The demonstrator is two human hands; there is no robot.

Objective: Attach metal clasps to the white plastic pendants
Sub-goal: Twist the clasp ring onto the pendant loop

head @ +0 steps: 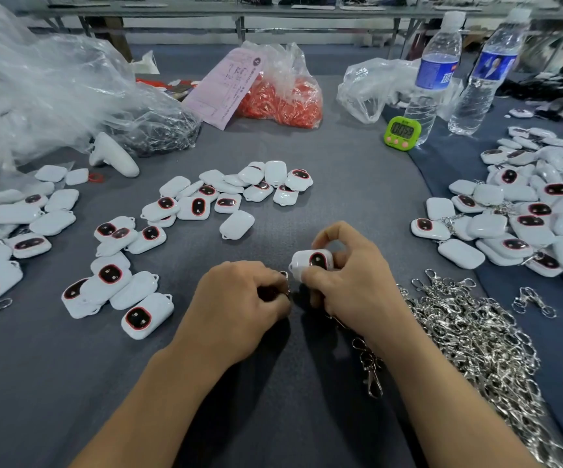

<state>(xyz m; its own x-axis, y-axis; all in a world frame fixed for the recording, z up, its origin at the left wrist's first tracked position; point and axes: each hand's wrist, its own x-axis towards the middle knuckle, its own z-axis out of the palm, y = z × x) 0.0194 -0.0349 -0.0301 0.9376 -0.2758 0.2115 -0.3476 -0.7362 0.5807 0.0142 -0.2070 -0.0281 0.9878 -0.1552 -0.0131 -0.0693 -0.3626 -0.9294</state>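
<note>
Loose pendants (118, 285) lay scattered toward the left edge of the table (341, 197). At the middle of the near edge, the left hand (239, 298) had its fingers curled, pinching a metal clasp (286, 282). Just beside it, the white pendant (310, 261) was gripped between thumb and fingers of the right hand (351, 285), its loop end toward the clasp. A clasp pile (476, 332) occupied the near right corner.

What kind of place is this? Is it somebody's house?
Most likely a small workshop or factory bench, not a home. Heaps of identical white pendants and a big pile of metal clasps lie on the table, and a green timer stands nearby, perhaps timing the work.
</note>
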